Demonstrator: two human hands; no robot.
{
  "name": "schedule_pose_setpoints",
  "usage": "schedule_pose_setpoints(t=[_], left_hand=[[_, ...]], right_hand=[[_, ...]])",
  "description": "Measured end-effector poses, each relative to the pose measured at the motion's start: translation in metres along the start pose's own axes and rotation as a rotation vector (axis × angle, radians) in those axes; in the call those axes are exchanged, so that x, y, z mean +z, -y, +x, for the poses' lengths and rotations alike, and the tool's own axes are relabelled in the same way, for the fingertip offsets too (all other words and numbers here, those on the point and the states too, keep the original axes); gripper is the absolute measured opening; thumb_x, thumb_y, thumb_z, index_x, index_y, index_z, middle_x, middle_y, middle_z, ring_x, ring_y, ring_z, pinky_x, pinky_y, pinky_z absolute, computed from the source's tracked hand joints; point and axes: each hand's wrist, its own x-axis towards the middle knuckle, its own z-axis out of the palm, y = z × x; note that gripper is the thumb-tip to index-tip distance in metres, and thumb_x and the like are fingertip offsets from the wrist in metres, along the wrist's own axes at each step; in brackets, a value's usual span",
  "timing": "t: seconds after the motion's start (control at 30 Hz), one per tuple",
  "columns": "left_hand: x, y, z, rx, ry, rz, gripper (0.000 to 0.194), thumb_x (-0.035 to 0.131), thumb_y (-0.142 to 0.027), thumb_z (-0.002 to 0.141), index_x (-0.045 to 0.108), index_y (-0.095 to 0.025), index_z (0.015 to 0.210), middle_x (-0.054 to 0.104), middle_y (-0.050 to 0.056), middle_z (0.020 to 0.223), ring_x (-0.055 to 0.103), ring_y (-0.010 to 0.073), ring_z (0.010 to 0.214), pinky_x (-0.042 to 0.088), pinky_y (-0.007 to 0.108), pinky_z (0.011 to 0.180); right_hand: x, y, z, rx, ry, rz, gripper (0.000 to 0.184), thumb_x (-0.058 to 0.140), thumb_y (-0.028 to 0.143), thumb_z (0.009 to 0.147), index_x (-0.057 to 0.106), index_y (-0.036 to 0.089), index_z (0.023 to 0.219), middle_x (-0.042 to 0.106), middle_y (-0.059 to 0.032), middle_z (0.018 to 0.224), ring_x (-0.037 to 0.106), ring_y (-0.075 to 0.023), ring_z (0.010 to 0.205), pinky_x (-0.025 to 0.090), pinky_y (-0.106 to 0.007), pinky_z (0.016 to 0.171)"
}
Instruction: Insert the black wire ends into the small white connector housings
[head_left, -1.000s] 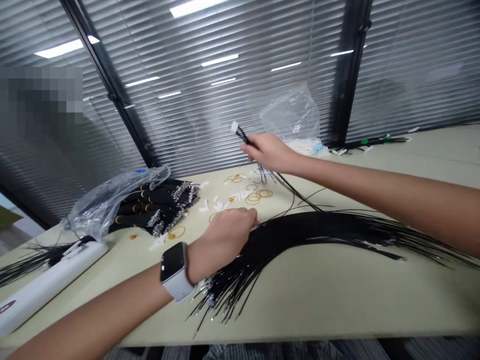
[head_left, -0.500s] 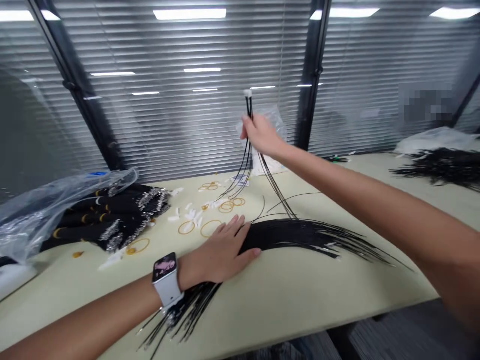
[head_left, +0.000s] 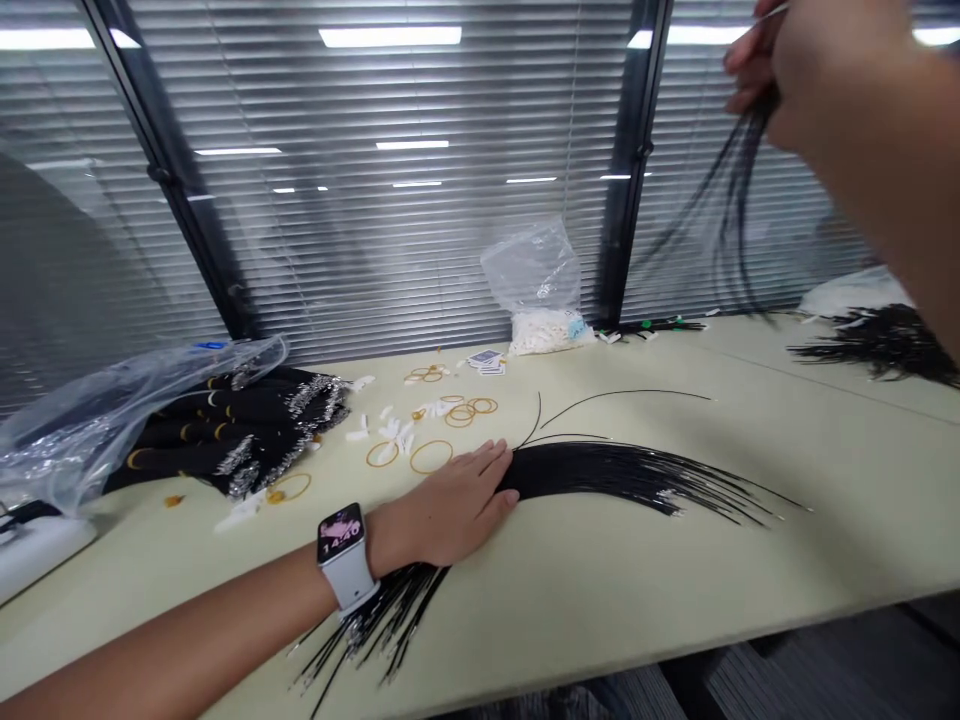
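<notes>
Fingers of the left hand (head_left: pixel 450 508) are laid flat and nearly together, the thumb a little apart, on the bundle of black wires (head_left: pixel 600 472), which is spread in a curve on the table (head_left: pixel 615 590). In the right hand (head_left: pixel 821 80), some hanging wires (head_left: pixel 742 180) are gripped by closed fingers, high above the table, although blurred. Probably the bundle should be pressed evenly, and the hanging wires should be held clear of the loose strand (head_left: pixel 630 392).
</notes>
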Motion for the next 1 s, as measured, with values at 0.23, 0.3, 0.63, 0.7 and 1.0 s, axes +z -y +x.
schedule_pose_setpoints(t=[0.23, 0.3, 0.63, 0.7, 1.0], left_hand=[[-0.002, -0.006, -0.002, 0.022, -0.114, 0.092, 0.053, 0.023, -0.038, 0.093, 0.041, -0.005, 0.130, 0.041, 0.015, 0.134, 0.038, 0.0247, 0.124, 0.033, 0.038, 0.103], [-0.003, -0.007, -0.003, 0.007, -0.147, 0.118, 0.048, 0.026, -0.039, 0.092, 0.049, -0.008, 0.121, 0.049, 0.015, 0.127, 0.046, 0.0271, 0.116, 0.040, 0.042, 0.096], [-0.013, -0.009, -0.020, -0.086, -0.165, 0.099, 0.042, 0.035, -0.043, 0.089, 0.055, -0.015, 0.112, 0.058, 0.011, 0.105, 0.055, 0.0252, 0.096, 0.044, 0.041, 0.083], [-0.017, -0.008, -0.023, -0.101, -0.162, 0.066, 0.042, 0.034, -0.044, 0.089, 0.053, -0.017, 0.116, 0.058, 0.010, 0.104, 0.055, 0.0235, 0.095, 0.044, 0.039, 0.083], [-0.012, -0.002, -0.025, -0.086, -0.160, 0.078, 0.042, 0.036, -0.043, 0.089, 0.051, -0.017, 0.118, 0.057, 0.009, 0.104, 0.053, 0.0236, 0.096, 0.043, 0.039, 0.082]], right_hand=[[0.006, -0.087, -0.022, 0.128, 0.632, -0.624, 0.029, 0.046, 0.029, 0.077, 0.061, 0.004, 0.076, 0.059, -0.0084, 0.064, 0.044, -0.0061, 0.054, 0.026, -0.031, 0.053], [0.017, -0.120, -0.048, 0.225, 0.856, -0.682, 0.019, 0.056, 0.022, 0.073, 0.059, 0.005, 0.064, 0.056, -0.0085, 0.054, 0.036, -0.0039, 0.041, 0.023, -0.030, 0.048], [0.029, -0.184, -0.117, 0.137, 1.082, -0.641, 0.033, 0.048, 0.046, 0.080, 0.047, 0.015, 0.068, 0.059, -0.0121, 0.075, 0.045, -0.0088, 0.052, 0.034, -0.027, 0.051], [0.030, -0.192, -0.122, 0.069, 1.100, -0.613, 0.035, 0.045, 0.049, 0.081, 0.047, 0.017, 0.066, 0.059, -0.0124, 0.076, 0.048, -0.0122, 0.057, 0.036, -0.029, 0.056], [0.050, -0.219, -0.148, -0.123, 1.158, -0.561, 0.053, 0.041, 0.060, 0.077, 0.053, 0.014, 0.101, 0.058, -0.0149, 0.098, 0.054, -0.0247, 0.083, 0.040, -0.034, 0.071]])
